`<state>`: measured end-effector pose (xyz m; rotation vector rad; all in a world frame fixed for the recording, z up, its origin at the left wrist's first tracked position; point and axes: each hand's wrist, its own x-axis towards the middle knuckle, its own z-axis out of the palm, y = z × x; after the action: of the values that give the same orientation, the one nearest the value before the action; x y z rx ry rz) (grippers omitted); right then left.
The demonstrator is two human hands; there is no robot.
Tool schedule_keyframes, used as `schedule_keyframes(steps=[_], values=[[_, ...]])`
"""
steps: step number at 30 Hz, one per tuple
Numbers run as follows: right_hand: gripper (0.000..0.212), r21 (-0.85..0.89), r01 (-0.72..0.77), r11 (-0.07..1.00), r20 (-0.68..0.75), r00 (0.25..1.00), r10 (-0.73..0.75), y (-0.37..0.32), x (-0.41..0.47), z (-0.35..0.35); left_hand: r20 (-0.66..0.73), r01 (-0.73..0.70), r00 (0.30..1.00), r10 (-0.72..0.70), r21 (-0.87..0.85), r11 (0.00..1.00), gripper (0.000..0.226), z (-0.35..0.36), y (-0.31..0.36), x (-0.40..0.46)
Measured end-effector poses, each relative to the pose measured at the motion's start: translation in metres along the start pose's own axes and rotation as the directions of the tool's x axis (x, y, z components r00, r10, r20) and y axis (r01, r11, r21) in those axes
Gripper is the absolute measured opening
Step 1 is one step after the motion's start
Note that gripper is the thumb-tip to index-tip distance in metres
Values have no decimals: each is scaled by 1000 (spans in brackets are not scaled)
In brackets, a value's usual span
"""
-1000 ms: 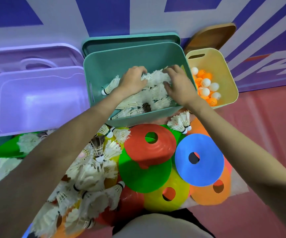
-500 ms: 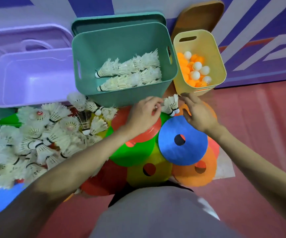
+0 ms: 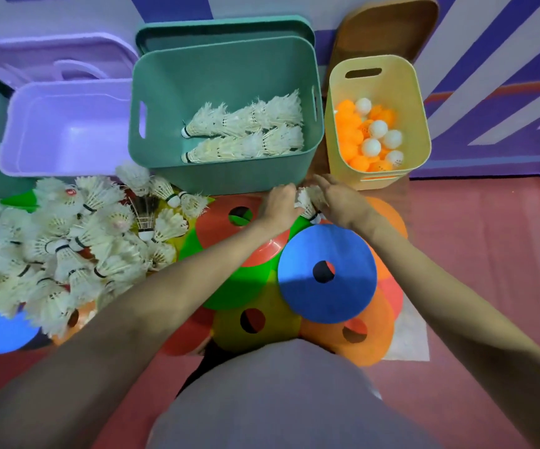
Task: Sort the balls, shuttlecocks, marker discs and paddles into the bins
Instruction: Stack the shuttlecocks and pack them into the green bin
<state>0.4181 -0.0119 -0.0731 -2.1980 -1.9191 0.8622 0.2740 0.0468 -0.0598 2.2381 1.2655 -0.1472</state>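
My left hand (image 3: pixel 280 205) and my right hand (image 3: pixel 339 202) close from both sides on a small bunch of white shuttlecocks (image 3: pixel 307 202) lying on the marker discs just in front of the green bin (image 3: pixel 171 170). That bin holds two rows of stacked shuttlecocks (image 3: pixel 246 131). The yellow bin (image 3: pixel 420 124) at the right holds orange and white balls (image 3: pixel 370 134). A big heap of loose shuttlecocks (image 3: pixel 67 241) lies on the floor at the left. Coloured marker discs overlap below my hands, with a blue disc (image 3: pixel 326 273) on top.
A purple bin (image 3: pixel 12 131) stands at the left with its purple lid (image 3: pixel 48 56) behind. A green lid (image 3: pixel 223 27) leans behind the green bin and a wooden board (image 3: pixel 385 27) behind the yellow one. Another blue disc (image 3: pixel 0 328) lies at the far left on the red floor.
Both hands left the green bin, came down in front of it and closed in on the shuttlecocks on the discs. The stacked rows stayed in the bin.
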Motion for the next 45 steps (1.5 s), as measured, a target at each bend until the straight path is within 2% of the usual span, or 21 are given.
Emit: schedule_keyframes(steps=[4,6,9,11,13,16,18,22,27,29,34,37,40,45], values=[[52,-46,-15,999,-43,999,13,2,-2,-3,14,27,1000,-28,25,999,24,6,1,4],[46,-70,-26,997,-59,998,22,4,-4,-4,-23,39,999,-39,7,999,13,9,-1,2],[29,-81,-7,997,-77,997,1,6,-9,-3,-99,29,995,-33,-42,999,10,11,1,-9],[22,-38,-3,999,-127,992,-1,4,-15,-2,-211,-16,978,-3,-93,996,10,8,2,-23],[26,-4,10,1000,-213,977,-11,2,-21,0,-376,-104,925,50,-124,987,5,1,1,-39],[13,-10,51,999,-343,938,-52,-6,-30,2,-525,-189,847,84,-150,970,5,-10,-8,-62],[7,28,92,995,-405,912,-73,-16,-38,2,-538,-215,841,62,-227,950,5,-17,-16,-78],[12,91,196,976,-522,844,-121,-48,-58,0,-505,-212,862,-46,-441,872,8,-28,-39,-108],[18,168,303,938,-616,775,-140,-93,-80,8,-554,-222,821,-137,-531,818,9,-35,-74,-147],[19,187,349,918,-656,741,-148,-114,-88,8,-559,-221,818,-137,-524,822,17,-40,-89,-163],[17,164,484,859,-742,635,-216,-185,-105,6,-509,-175,846,-159,-547,819,62,-58,-125,-195],[19,110,565,818,-696,631,-343,-221,-107,10,-490,-182,865,-106,-505,844,69,-70,-145,-211],[22,46,607,793,-572,667,-478,-248,-102,17,-491,-199,867,-87,-499,844,69,-81,-162,-224],[29,44,615,787,-378,739,-557,-285,-89,32,-512,-244,857,-63,-510,825,68,-102,-189,-245]])
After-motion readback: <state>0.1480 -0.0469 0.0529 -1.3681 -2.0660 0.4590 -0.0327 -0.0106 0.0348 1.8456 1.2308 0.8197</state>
